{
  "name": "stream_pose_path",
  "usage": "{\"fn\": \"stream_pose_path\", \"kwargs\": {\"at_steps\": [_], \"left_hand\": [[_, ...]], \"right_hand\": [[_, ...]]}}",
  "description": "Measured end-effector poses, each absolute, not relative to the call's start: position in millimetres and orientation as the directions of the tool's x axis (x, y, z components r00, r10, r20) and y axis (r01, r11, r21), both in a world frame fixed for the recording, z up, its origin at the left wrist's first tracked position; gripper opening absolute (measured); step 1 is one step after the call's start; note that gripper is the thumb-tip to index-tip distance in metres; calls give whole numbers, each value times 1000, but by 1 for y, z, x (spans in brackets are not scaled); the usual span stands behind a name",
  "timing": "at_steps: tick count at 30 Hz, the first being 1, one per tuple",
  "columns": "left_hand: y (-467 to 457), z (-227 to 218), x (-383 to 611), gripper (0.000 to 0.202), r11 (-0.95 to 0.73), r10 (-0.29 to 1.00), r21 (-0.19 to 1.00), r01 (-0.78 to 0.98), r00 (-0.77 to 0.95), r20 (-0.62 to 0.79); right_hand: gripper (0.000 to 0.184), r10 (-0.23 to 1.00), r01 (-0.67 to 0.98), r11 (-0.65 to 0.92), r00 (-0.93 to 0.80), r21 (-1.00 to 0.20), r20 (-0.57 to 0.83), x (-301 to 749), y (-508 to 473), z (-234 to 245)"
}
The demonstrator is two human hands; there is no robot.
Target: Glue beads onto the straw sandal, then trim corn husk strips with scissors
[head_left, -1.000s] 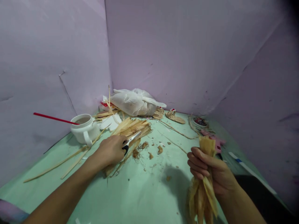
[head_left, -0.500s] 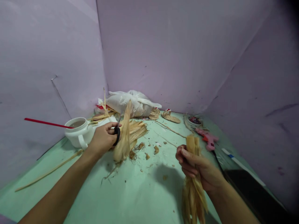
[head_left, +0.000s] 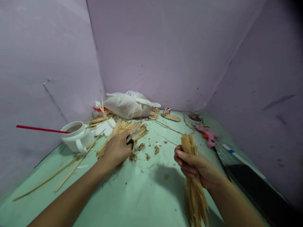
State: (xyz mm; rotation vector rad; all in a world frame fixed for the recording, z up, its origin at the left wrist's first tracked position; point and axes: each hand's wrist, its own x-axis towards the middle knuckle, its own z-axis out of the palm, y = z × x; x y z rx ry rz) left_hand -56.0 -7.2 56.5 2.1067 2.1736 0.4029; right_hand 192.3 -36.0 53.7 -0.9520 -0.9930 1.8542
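Observation:
My right hand is wrapped round a bundle of dried corn husks. Their gathered, cut-looking ends stick up above my thumb, and the loose ends hang down. On the left, my left hand is down at a pile of flat dried husks, knuckles up, its fingertips mostly hidden. Scissors with black handles stay in that hand, blades pointing away to the upper right. Whether the fingers also hold a husk cannot be seen. Brown husk scraps lie just right of the hand.
A white mug of liquid holds a red stick at left; husk strips lie before it. Behind are a white plastic bag and woven pieces. At right are a pink glue gun, a small bowl and a dark flat object.
My left hand has lowered onto the pile, and the upright husk beside it is gone from view. Another strip now lies near the mug. My right hand keeps its bundle.

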Motion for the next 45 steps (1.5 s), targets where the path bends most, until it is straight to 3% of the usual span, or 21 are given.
{"fn": "stream_pose_path", "kwargs": {"at_steps": [9,13,16,18,20,22,25,28,35,40,45], "left_hand": [[48,38,-28,27,-95,988,281,955,57,140],[50,44,-31,15,-101,982,395,913,27,187],[45,70,-40,20,-157,960,514,843,8,279],[37,94,-46,31,-250,926,647,720,-18,377],[28,113,-49,40,-429,870,837,340,-94,484],[19,122,-48,41,-494,858,868,53,-131,497],[9,117,-34,37,-381,925,915,-135,-52,378],[-2,103,-9,39,-186,978,959,-214,56,202],[-17,85,29,42,-39,994,975,-221,89,60],[-11,95,9,46,9,994,1000,6,106,-10],[-22,76,-29,35,42,932,980,196,345,-109]], "right_hand": [[29,888,-254,-356,-390,-899,-242,190,-35,54],[30,887,-262,-374,-381,-890,-261,190,-35,55],[30,881,-262,-380,-394,-887,-261,190,-36,54],[29,878,-264,-382,-402,-885,-259,190,-36,54],[28,880,-268,-381,-400,-885,-257,189,-36,53],[26,899,-291,-353,-371,-889,-235,186,-36,53],[24,952,-343,-250,-260,-905,-164,181,-38,54],[29,977,-340,-169,-180,-925,-113,176,-40,54],[38,962,-276,-255,-168,-927,-215,167,-42,52],[36,972,-315,-234,-72,-920,-223,172,-35,45],[35,976,-320,-212,-24,-923,-216,178,-29,43]]}}
